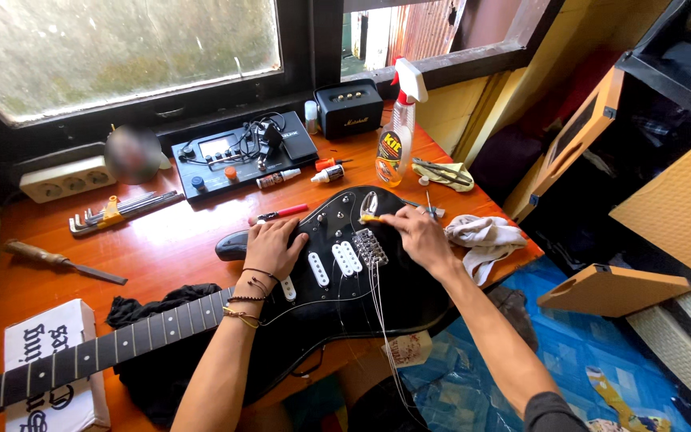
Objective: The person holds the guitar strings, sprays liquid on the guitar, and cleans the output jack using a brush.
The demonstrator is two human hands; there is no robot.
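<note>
Bright daylight from the window [121, 48], sharp focus, wide-angle bending at edges

1. The left hand [272, 246] lies palm down with its fingers spread and slightly curled, thumb out to the side, gripping nothing.
2. Its wrist carries several thin dark and yellow bracelets, and the bare forearm runs down and back toward the body.
3. The right hand [416, 232] sits just beside the left, knuckles up, its fingertips pinched together around a small yellow object.
4. The right forearm stretches diagonally, a dark sleeve showing near the elbow.
</note>
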